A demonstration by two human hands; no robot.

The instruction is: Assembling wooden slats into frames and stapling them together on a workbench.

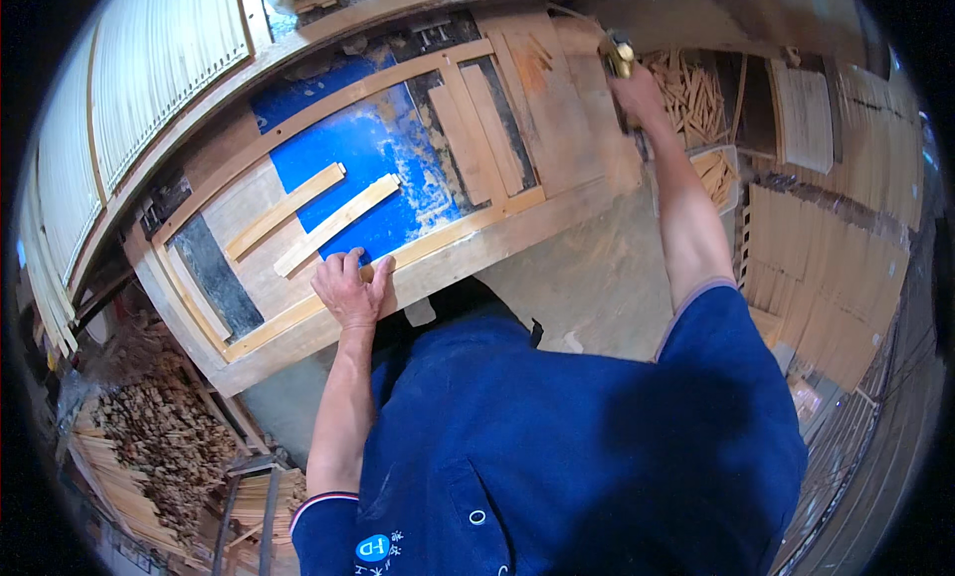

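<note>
My left hand (350, 288) rests on the near rail of a rectangular wooden frame (468, 225), thumb and fingers apart. The frame lies flat on a workbench (587, 168). Inside it, two narrow wooden strips (288, 210) lie side by side across a blue surface (333, 156) dusted with sawdust, just beyond my left fingers. Stretched out to the far right, my right hand (640, 94) is closed around a nail gun (622, 59) with a brass-coloured cap at the bench's right end. Its lower part is partly hidden by the hand.
Small wood pieces (691, 94) are heaped beyond my right hand, with a white bin (718, 173) of more pieces nearer. Flat panels (826, 268) are stacked at right. Pale slatted panels (159, 69) stand at far left. Bundled wood strips (164, 442) fill the lower left.
</note>
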